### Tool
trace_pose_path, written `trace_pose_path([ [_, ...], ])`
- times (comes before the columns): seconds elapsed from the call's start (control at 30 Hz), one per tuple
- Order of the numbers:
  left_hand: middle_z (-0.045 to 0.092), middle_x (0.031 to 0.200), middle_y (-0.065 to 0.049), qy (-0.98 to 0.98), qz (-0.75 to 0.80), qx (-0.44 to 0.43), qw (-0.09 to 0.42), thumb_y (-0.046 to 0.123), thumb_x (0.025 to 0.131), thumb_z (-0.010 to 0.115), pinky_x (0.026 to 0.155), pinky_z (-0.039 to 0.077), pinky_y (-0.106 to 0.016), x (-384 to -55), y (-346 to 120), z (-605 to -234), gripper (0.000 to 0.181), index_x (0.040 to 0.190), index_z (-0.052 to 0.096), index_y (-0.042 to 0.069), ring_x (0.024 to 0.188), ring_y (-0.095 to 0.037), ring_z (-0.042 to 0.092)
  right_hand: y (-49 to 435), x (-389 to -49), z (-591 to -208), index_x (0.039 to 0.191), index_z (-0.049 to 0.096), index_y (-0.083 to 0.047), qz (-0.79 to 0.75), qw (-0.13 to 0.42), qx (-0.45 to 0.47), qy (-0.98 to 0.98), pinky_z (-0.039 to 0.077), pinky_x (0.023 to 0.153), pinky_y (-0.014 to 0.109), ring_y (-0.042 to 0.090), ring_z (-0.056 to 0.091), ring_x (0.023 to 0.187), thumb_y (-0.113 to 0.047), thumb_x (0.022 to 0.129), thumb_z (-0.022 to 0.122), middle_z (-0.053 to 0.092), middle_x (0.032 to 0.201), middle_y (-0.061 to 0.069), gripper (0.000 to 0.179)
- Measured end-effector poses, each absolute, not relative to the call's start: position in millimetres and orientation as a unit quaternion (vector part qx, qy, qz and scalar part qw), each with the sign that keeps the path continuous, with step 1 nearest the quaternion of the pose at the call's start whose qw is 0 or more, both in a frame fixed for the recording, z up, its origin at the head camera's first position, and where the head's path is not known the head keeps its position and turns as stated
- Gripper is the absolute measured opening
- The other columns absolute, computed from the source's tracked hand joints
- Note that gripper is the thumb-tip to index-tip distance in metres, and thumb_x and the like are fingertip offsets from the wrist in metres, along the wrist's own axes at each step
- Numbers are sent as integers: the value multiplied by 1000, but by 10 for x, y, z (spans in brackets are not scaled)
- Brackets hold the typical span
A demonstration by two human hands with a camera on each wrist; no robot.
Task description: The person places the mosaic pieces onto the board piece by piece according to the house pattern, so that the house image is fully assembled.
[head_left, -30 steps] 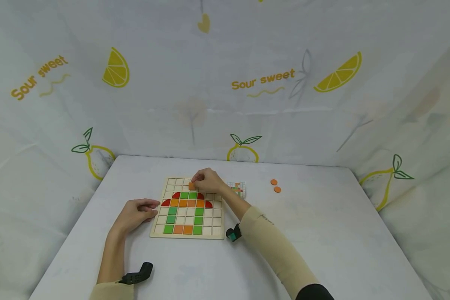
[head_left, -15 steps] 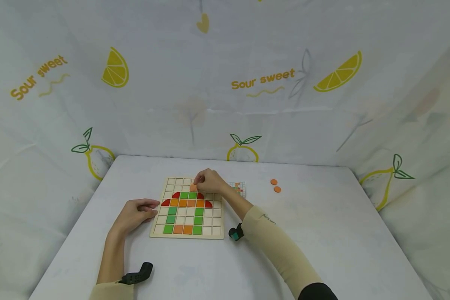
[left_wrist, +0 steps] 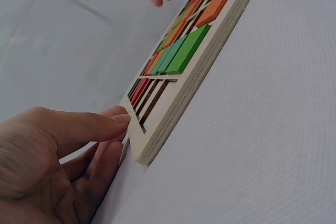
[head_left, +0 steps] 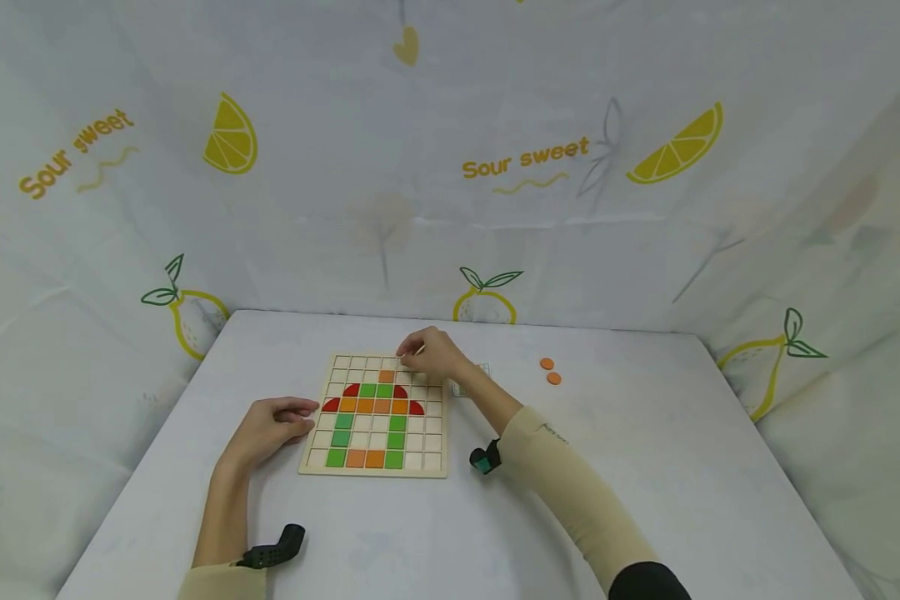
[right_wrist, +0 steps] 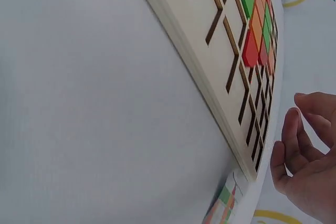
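Note:
A wooden grid board [head_left: 315, 467] lies on the table, bearing green and orange square tiles and red rounded pieces. My left hand [head_left: 272, 429] rests beside the board's left edge; in the left wrist view its thumb [left_wrist: 113, 124] and forefinger touch that edge, fingers loosely bent. Over the board's far right part hovers my right hand [head_left: 435, 354]. Nothing shows between its bent fingers, and in the right wrist view thumb and forefinger stand apart. Just left of that hand, an orange square tile [head_left: 386, 377] sits in a cell above the green tiles [head_left: 377, 390].
Two orange round discs [head_left: 550, 371] lie on the white table [head_left: 607, 467] to the right of the board. A printed pattern card [right_wrist: 224, 200] lies by the board's right side, partly hidden behind the right forearm in the head view. A patterned curtain [head_left: 345, 167] hangs behind the table.
My right hand set the orange square tile into its cell, let go and drew away to the right. My left hand stayed at the board's edge.

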State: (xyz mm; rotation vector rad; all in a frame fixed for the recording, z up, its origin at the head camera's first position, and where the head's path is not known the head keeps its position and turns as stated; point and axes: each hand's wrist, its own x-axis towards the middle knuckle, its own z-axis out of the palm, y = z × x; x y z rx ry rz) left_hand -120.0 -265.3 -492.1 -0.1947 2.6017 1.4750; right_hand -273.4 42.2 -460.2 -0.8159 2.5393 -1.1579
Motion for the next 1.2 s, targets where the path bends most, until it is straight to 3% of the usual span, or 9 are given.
trace_pose_path([
  [0.47,75,105,-10,865,492,-62,80,10,98,78,74,60,-20,-1218,-2645,-4916,37,132,73,-3,87,-13,65,1416,-3000,-4451,120,77,3,-373,134,-249,883,55,88,27,25,69,105,-12,103,71,79,114,17,23],
  [0.67,75,109,-13,864,493,-63,83,10,98,78,75,60,-19,-1213,-2651,-4898,38,133,72,-4,88,-12,65,1935,-2988,-4438,124,74,6,-359,142,-230,893,54,85,28,31,69,108,-14,103,72,76,118,21,29],
  [0.8,74,115,-16,861,497,-60,86,10,99,78,76,61,-19,-1202,-2659,-4890,38,134,71,-5,89,-12,66,2228,-2949,-4470,128,72,5,-349,149,-211,901,57,91,34,37,70,116,-17,103,72,72,127,23,33],
  [0.97,74,115,-16,861,498,-57,86,11,99,78,76,60,-19,-1191,-2664,-4900,39,134,71,-5,91,-14,66,2538,-2902,-4566,132,71,2,-333,163,-171,913,56,100,39,36,67,119,-18,102,76,70,134,23,37],
  [1.2,74,116,-16,862,496,-59,85,10,99,78,76,61,-19,-1199,-2657,-4929,38,134,72,-4,91,-13,66,2830,-2823,-4660,134,70,2,-347,147,-138,916,53,94,29,33,64,118,-17,99,79,70,133,23,41],
])
